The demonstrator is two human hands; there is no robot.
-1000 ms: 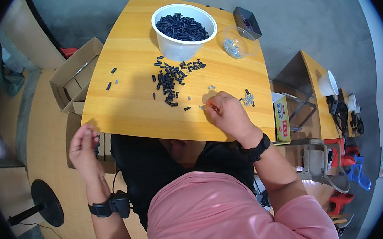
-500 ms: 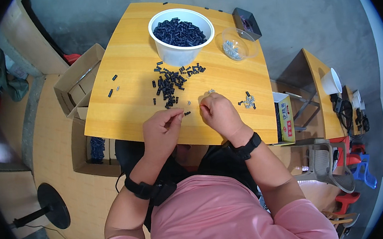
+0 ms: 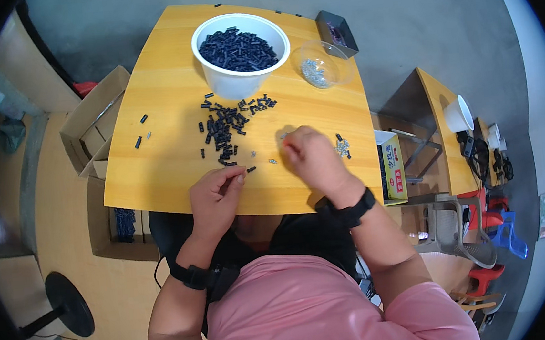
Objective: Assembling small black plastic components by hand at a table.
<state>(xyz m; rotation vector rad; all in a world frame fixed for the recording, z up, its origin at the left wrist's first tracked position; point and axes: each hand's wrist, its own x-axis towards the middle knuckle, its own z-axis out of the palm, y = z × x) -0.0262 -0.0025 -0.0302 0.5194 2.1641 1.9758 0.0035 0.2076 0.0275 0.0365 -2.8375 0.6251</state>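
Note:
My left hand [image 3: 214, 194] is closed in a pinch at the near part of the table. A small black cylindrical piece [image 3: 251, 169] shows right at its fingertips; I cannot tell whether it is gripped or lies on the wood. My right hand [image 3: 316, 163] is closed too, its fingertips down by a few small silvery metal parts [image 3: 284, 136]; whatever it pinches is hidden. Between the hands lies a single silvery part [image 3: 273, 161]. Beyond the left hand spreads a loose heap of black pieces [image 3: 220, 128]. A small pile of silvery parts [image 3: 342, 147] with some black pieces lies right of my right hand.
At the back of the table [image 3: 156, 173] stands a white tub [image 3: 239, 83] full of black pieces. Right of it are a clear bowl [image 3: 341, 67] with silvery parts and a black tray [image 3: 347, 43]. Cardboard boxes [image 3: 95, 130] flank the table's left; a printed carton [image 3: 394, 169] stands right.
The whole view has shifted, so the table sits further left. My right hand has drawn away from my left, uncovering a silvery part between them. The left hand keeps its pinch.

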